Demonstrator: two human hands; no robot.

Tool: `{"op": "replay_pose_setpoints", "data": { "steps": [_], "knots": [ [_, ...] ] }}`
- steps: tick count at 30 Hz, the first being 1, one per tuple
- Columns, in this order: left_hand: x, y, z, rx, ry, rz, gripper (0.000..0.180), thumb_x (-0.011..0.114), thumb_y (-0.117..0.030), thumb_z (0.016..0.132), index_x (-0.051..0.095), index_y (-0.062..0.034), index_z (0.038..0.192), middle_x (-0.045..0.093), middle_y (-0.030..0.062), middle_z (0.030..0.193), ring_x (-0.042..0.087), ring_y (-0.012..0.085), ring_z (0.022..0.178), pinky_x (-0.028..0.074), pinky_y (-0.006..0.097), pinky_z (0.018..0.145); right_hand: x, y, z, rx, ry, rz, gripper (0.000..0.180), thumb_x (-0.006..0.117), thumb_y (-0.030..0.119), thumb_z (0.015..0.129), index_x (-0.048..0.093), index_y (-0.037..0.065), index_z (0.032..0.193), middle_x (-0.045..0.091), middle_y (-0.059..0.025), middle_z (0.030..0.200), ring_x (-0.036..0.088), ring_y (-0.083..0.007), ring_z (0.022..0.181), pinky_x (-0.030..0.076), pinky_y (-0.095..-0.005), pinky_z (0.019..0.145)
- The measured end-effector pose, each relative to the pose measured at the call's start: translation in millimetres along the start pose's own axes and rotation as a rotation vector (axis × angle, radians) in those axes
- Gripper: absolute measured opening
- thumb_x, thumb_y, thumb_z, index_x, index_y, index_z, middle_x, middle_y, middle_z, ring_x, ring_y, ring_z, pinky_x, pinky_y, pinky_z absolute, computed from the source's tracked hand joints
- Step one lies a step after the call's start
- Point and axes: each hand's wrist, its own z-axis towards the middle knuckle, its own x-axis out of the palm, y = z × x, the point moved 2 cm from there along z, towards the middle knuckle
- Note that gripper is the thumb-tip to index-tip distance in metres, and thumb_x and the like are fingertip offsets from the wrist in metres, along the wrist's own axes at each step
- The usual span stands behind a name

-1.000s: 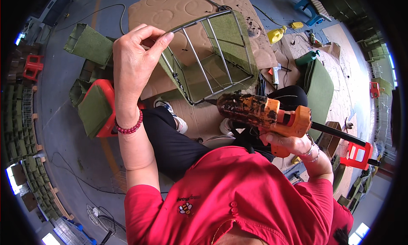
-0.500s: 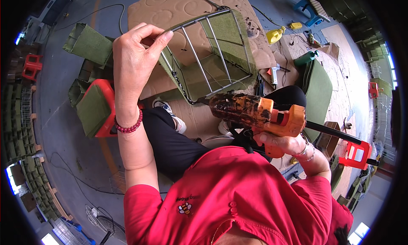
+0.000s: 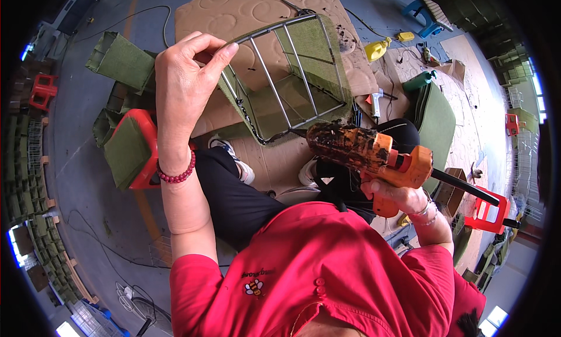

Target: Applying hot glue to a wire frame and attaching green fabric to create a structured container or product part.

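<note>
A wire-framed basket point(image 3: 295, 70) with green woven fabric on its sides is tilted in front of me. My left hand point(image 3: 193, 74) pinches its upper left corner between thumb and fingers. In my right hand point(image 3: 392, 195) is an orange glue gun point(image 3: 350, 145), its barrel smeared with black. The gun's nozzle end is at the basket's lower wire edge; the tip's exact contact is hard to see. A long black glue stick point(image 3: 464, 188) runs out of the gun's back. Black glue point(image 3: 245, 112) lies in beads along the basket's left and lower left wires.
A brown padded sheet point(image 3: 219, 16) lies under the basket, with scissors point(image 3: 297, 7) at its far edge. Green fabric pieces rest on a red stool point(image 3: 153, 144) at left. To the right are a smaller glue gun point(image 3: 376, 103), yellow bottle point(image 3: 378, 48), green bottle point(image 3: 421, 80) and stacked green panels point(image 3: 438, 115).
My right hand and the glue gun have shifted a little to the right along the basket's lower edge. My left hand and the basket have barely moved.
</note>
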Motion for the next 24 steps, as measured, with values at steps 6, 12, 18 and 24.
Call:
{"op": "replay_pose_setpoints", "data": {
  "steps": [6, 12, 18, 24],
  "knots": [
    [0.4, 0.1, 0.1, -0.007, 0.0, 0.001, 0.021, 0.075, -0.015, 0.088, 0.066, 0.0037, 0.082, 0.052, -0.004, 0.068, 0.045, 0.0032, 0.061, 0.035, 0.021, 0.056, -2.3, 6.6, -1.6, -0.098, 0.021, -0.003, 0.03, 0.069, 0.009, 0.091, 0.058, 0.003, 0.118, 0.06, -0.0015, 0.098, 0.056, -0.0097, 0.083, 0.047, -0.0259, 0.072],
    [0.2, 0.3, 0.0, -0.005, 0.003, -0.002, 0.021, 0.075, -0.014, 0.088, 0.066, 0.0041, 0.083, 0.053, -0.0037, 0.068, 0.045, 0.0032, 0.062, 0.036, 0.021, 0.056, -6.5, 3.4, -6.7, -0.087, -0.034, 0.019, 0.029, 0.068, 0.009, 0.091, 0.058, 0.002, 0.117, 0.06, -0.0021, 0.093, 0.057, -0.0106, 0.08, 0.048, -0.0266, 0.069],
    [0.1, 0.8, 0.3, -0.004, -0.001, 0.0, 0.021, 0.075, -0.014, 0.088, 0.067, 0.0043, 0.083, 0.054, -0.0036, 0.068, 0.046, 0.0033, 0.062, 0.036, 0.021, 0.056, -10.6, 6.8, -9.7, -0.102, -0.097, -0.01, 0.027, 0.068, 0.007, 0.09, 0.058, 0.002, 0.115, 0.059, -0.0019, 0.09, 0.057, -0.011, 0.077, 0.047, -0.026, 0.068],
    [1.4, -0.7, 1.1, -0.018, 0.0, 0.003, 0.021, 0.075, -0.014, 0.088, 0.067, 0.0042, 0.084, 0.053, -0.004, 0.068, 0.045, 0.003, 0.062, 0.036, 0.02, 0.056, -6.1, 5.5, -8.9, -0.121, -0.086, 0.028, 0.026, 0.069, 0.008, 0.09, 0.058, 0.003, 0.112, 0.059, -0.0025, 0.088, 0.057, -0.0109, 0.073, 0.048, -0.026, 0.065]
  ]
}}
